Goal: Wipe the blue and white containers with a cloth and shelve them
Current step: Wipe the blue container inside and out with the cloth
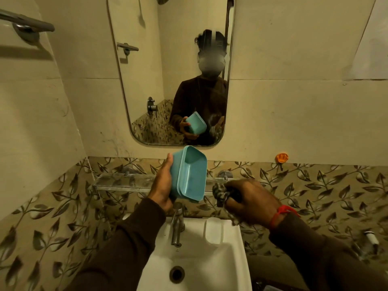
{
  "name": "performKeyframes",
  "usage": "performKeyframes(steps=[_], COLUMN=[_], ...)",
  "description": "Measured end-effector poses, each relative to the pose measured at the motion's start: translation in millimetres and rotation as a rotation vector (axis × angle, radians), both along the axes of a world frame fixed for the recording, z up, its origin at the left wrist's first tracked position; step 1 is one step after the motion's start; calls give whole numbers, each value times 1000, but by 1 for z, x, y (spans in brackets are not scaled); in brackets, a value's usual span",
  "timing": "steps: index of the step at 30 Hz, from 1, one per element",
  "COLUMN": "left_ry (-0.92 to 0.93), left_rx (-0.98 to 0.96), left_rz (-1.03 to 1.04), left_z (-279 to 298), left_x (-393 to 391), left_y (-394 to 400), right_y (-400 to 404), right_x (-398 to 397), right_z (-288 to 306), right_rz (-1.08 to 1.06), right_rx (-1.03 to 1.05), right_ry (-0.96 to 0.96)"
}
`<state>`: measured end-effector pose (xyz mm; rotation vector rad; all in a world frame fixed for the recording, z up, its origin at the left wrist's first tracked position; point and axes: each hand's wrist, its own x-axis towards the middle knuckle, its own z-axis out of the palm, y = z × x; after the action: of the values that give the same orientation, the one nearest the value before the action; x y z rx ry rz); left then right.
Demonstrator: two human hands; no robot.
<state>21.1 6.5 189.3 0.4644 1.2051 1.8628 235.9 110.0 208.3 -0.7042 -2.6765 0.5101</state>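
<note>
A blue rectangular container [189,175] is held up on its side above the sink, its open mouth turned to the right. My left hand [163,183] grips it along its left wall. My right hand [249,200] is just to the right of it, closed around a bunched dark patterned cloth [220,192], which is a small gap away from the container's rim. A glass shelf [121,182] runs along the wall behind both hands. No white container shows in the view.
A white sink [222,255] with a steel tap [177,225] lies directly below my hands. A mirror [147,70] hangs above the shelf. A towel rail [27,24] sits at the upper left, an orange hook [281,158] at the right wall.
</note>
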Motion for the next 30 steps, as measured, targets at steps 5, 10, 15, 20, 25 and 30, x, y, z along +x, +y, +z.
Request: performKeyframes(steps=[5,10,15,20,25,30], left_ry=[-97,-130,-34,46,27,-55], left_rx=[-26,-38,-59,23,22,51], left_rz=[-50,-147,-70,-21,-44,-140], left_z=[-8,-17,-17,-29,-44,-43], left_x=[16,40,49,43,40,31], left_y=[7,13,20,15,8,2], right_y=[3,-9,-19,-27,-32,-32], right_x=[-11,-39,-61,-69,-65,-60], right_z=[21,28,17,5,8,6], right_rz=[-25,-62,-83,-69,148,300], right_rx=[190,554,754,685,565,392], right_ry=[213,55,-233,-355,-591,-474])
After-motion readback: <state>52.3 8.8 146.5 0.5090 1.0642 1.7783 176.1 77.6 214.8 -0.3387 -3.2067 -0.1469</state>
